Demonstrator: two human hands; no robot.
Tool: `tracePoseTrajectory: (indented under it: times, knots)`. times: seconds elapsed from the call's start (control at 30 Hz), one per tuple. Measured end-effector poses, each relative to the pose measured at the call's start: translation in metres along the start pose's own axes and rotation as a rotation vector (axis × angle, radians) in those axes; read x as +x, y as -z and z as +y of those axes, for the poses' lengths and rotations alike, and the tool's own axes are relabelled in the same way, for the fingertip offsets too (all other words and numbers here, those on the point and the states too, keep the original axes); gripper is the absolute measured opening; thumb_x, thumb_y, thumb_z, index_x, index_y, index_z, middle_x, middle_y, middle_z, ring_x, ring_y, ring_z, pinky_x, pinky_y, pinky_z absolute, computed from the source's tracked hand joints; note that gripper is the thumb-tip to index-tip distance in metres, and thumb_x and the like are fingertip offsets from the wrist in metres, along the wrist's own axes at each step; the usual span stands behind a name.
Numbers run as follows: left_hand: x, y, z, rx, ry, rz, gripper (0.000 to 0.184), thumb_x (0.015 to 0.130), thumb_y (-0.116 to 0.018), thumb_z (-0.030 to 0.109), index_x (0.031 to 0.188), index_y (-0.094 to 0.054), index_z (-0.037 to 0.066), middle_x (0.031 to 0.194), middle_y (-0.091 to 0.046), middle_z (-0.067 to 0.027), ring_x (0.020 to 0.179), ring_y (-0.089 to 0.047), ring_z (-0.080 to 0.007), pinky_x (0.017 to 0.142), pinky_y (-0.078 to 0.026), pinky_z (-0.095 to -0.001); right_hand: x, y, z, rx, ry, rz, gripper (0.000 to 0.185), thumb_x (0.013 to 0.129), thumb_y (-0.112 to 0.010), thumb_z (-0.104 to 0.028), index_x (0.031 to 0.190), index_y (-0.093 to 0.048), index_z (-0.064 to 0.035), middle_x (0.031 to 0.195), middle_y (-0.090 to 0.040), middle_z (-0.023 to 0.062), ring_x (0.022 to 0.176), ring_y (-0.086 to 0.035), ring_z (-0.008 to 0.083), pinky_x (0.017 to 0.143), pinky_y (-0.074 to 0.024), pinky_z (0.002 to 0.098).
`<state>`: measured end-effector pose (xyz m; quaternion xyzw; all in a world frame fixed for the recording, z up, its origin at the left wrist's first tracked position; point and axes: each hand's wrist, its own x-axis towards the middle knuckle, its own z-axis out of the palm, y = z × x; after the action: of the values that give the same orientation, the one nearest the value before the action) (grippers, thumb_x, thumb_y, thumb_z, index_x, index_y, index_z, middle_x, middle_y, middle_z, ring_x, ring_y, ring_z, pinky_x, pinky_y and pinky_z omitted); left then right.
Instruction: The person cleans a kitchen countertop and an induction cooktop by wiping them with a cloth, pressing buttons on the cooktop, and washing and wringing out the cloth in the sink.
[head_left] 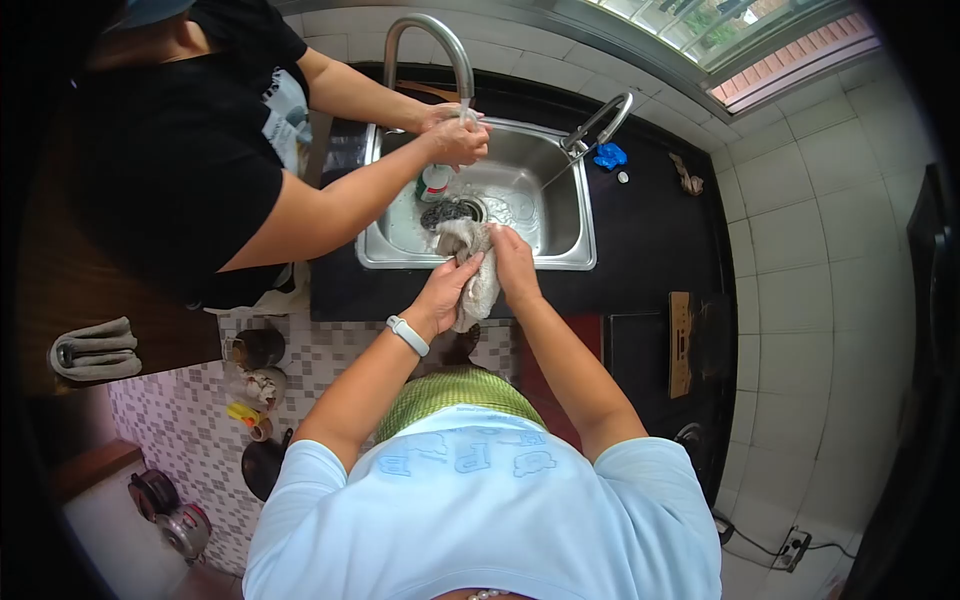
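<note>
A grey-white cloth (482,290) hangs bunched between my two hands at the front rim of the steel sink (575,262). My left hand (442,292), with a light band on its wrist, grips the cloth from the left side. On the right side, my right hand (513,262) has its fingers closed on the cloth's upper part. Just beyond the cloth, a dark scrubber (444,213) lies in the sink near the drain. Behind it stands a green and white container (433,183), partly under the other person's arm.
At the left, a person in black (180,150) holds both hands under the running tall faucet (430,22). A second faucet (605,115), a blue crumpled item (609,155) and a small white cap (623,177) are at the right. A folded towel (97,350) lies far left.
</note>
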<state>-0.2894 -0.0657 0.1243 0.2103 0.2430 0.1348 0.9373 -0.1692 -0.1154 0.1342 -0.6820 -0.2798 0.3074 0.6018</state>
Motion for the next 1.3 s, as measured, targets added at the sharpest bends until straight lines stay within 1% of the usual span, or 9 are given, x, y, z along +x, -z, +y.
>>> tracePoseTrajectory:
  times: [0.23, 0.5, 0.73, 0.83, 0.9, 1.03, 1.07, 1.23, 1.3]
  knots:
    - [0.075, 0.013, -0.01, 0.143, -0.164, 0.285, 0.037, 0.094, -0.048, 0.036, 0.107, -0.054, 0.002, 0.093, -0.062, -0.0056, 0.077, -0.059, -0.0113, 0.067, -0.05, -0.0269, 0.082, 0.107, 0.01, 0.097, -0.4, -0.001, 0.03, 0.092, -0.048, -0.022, 0.109, -0.053, 0.0023, 0.099, -0.063, 0.0172, 0.085, -0.065, 0.0244, 0.073, -0.0524, 0.032]
    - [0.1, 0.001, 0.003, -0.065, -0.176, 0.324, 0.046, 0.099, -0.029, 0.033, 0.127, -0.044, -0.001, 0.118, -0.057, -0.0144, 0.105, -0.058, -0.0261, 0.093, -0.048, -0.0356, 0.224, 0.202, 0.079, 0.452, -0.392, 0.419, 0.031, 0.093, -0.047, -0.021, 0.107, -0.051, 0.0066, 0.091, -0.061, 0.0183, 0.075, -0.063, 0.0265, 0.063, -0.0554, 0.0336]
    - [0.124, 0.007, -0.015, -0.215, -0.207, 0.406, 0.046, 0.1, -0.025, 0.031, 0.131, -0.04, 0.001, 0.125, -0.052, -0.0146, 0.111, -0.054, -0.0277, 0.096, -0.045, -0.038, 0.295, 0.203, 0.086, 0.374, -0.46, 0.16, 0.017, 0.088, -0.052, -0.007, 0.096, -0.056, 0.0076, 0.086, -0.061, 0.0172, 0.07, -0.063, 0.024, 0.06, -0.0556, 0.0318]
    - [0.127, 0.013, -0.011, -0.141, -0.16, 0.432, 0.047, 0.1, -0.022, 0.031, 0.133, -0.037, 0.001, 0.125, -0.052, -0.0151, 0.112, -0.053, -0.0294, 0.097, -0.044, -0.0387, 0.318, 0.212, 0.109, 0.659, -0.538, 0.25, 0.013, 0.087, -0.048, 0.0, 0.096, -0.055, 0.0069, 0.08, -0.06, 0.0149, 0.066, -0.062, 0.0227, 0.058, -0.0555, 0.0321]
    - [0.126, 0.013, -0.011, -0.126, -0.165, 0.475, 0.047, 0.1, -0.022, 0.031, 0.134, -0.037, 0.002, 0.126, -0.051, -0.015, 0.111, -0.054, -0.0295, 0.095, -0.045, -0.0381, 0.33, 0.235, 0.109, 0.971, -0.672, -0.045, 0.015, 0.087, -0.044, 0.004, 0.097, -0.054, 0.0078, 0.078, -0.059, 0.0134, 0.064, -0.062, 0.0223, 0.057, -0.0556, 0.033]
    - [0.134, 0.029, -0.016, -0.151, -0.212, 0.476, 0.047, 0.1, -0.023, 0.033, 0.133, -0.038, 0.002, 0.126, -0.052, -0.0145, 0.108, -0.056, -0.0292, 0.092, -0.047, -0.0371, 0.36, 0.259, 0.091, 1.432, -1.108, -0.015, 0.023, 0.086, -0.036, 0.007, 0.103, -0.051, 0.0108, 0.095, -0.059, 0.02, 0.088, -0.062, 0.0321, 0.085, -0.0533, 0.0438]
    - [0.133, 0.03, -0.018, -0.165, -0.225, 0.497, 0.048, 0.1, -0.026, 0.034, 0.128, -0.043, 0.0, 0.12, -0.055, -0.0133, 0.104, -0.058, -0.0254, 0.089, -0.048, -0.0343, 0.37, 0.259, 0.077, 1.311, -1.1, 0.313, 0.026, 0.087, -0.033, 0.007, 0.105, -0.05, 0.0105, 0.095, -0.059, 0.0209, 0.089, -0.062, 0.0335, 0.084, -0.0534, 0.0459]
    - [0.13, 0.012, -0.007, -0.126, -0.215, 0.556, 0.048, 0.099, -0.028, 0.036, 0.122, -0.049, -0.001, 0.113, -0.06, -0.0115, 0.097, -0.061, -0.0209, 0.084, -0.05, -0.0315, 0.367, 0.254, 0.057, 1.31, -1.104, 0.382, 0.016, 0.093, -0.038, -0.005, 0.092, -0.053, -0.001, 0.074, -0.06, 0.0115, 0.057, -0.063, 0.0209, 0.073, -0.0558, 0.042]
    - [0.128, 0.012, -0.008, -0.117, -0.216, 0.557, 0.048, 0.099, -0.028, 0.036, 0.121, -0.049, -0.001, 0.112, -0.06, -0.0113, 0.097, -0.061, -0.0205, 0.084, -0.05, -0.0317, 0.359, 0.245, 0.04, 1.369, -0.955, 0.41, 0.046, 0.089, -0.033, -0.011, 0.129, -0.022, 0.008, 0.069, -0.056, 0.0155, 0.051, -0.058, 0.0191, 0.04, -0.053, 0.025]
